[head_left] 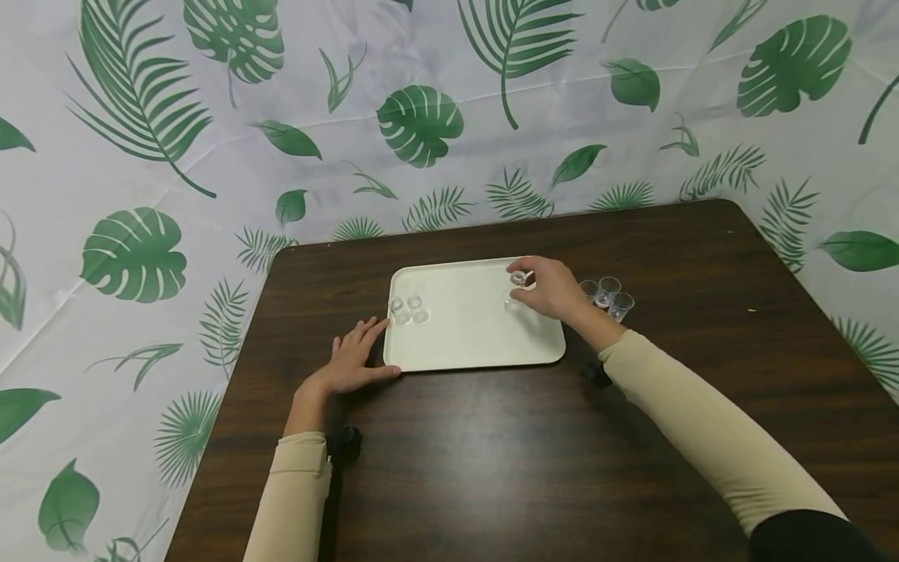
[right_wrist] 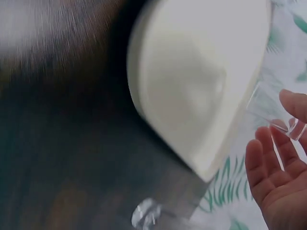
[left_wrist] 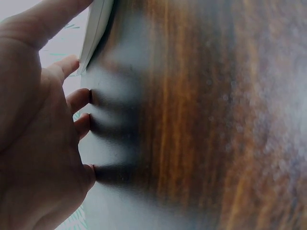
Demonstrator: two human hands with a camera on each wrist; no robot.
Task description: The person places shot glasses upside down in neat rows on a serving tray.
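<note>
A small clear shot glass [right_wrist: 261,106] is pinched near its thick base by my right hand [head_left: 551,287], mouth facing down at the right part of the white tray [head_left: 463,343]. Whether its rim touches the tray I cannot tell. Toward the tray's left end stand clear shot glasses [head_left: 415,303], apparently upside down. My left hand [head_left: 354,363] lies spread at the tray's left front corner. Its thumb and forefinger touch the tray's edge, and in the left wrist view the other fingertips [left_wrist: 85,96] meet the tabletop.
Just right of the tray, partly behind my right wrist, more shot glasses [head_left: 621,305] stand close together on the dark wooden table [head_left: 449,453]. A white cloth with green leaves [head_left: 421,125] hangs behind the table.
</note>
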